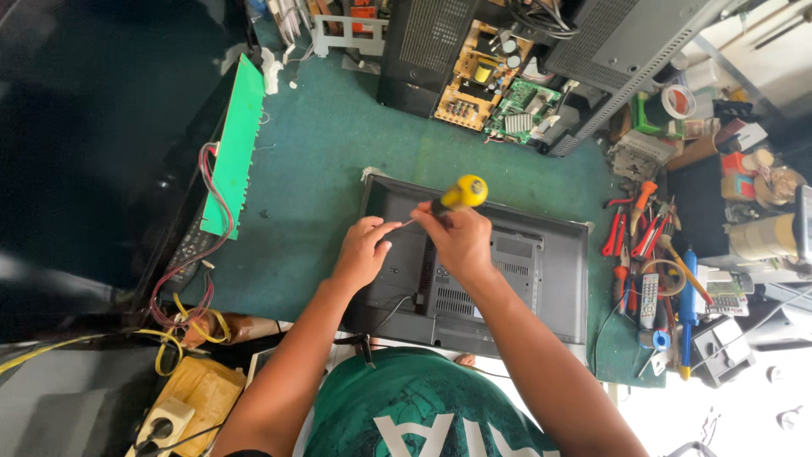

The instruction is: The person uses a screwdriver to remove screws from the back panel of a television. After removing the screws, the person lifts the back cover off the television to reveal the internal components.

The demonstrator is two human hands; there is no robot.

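Observation:
A flat-panel set [550, 279] lies face down on the green mat, its grey back cover up. My right hand [461, 241] grips a screwdriver with a yellow and black handle [461, 195], held over the upper left part of the cover. Its thin shaft points left toward my left hand [362, 252]. My left hand rests on the cover with fingertips pinching near the shaft's tip. A black cable [391, 311] runs from the set's lower edge toward me.
A green circuit strip [233, 144] with red wires lies at left. Open boards [486, 80] and black housings stand at the back. Red-handled pliers and other tools [643, 245], a remote [649, 298] and a tape roll [678, 101] crowd the right side. A power strip [165, 419] sits at lower left.

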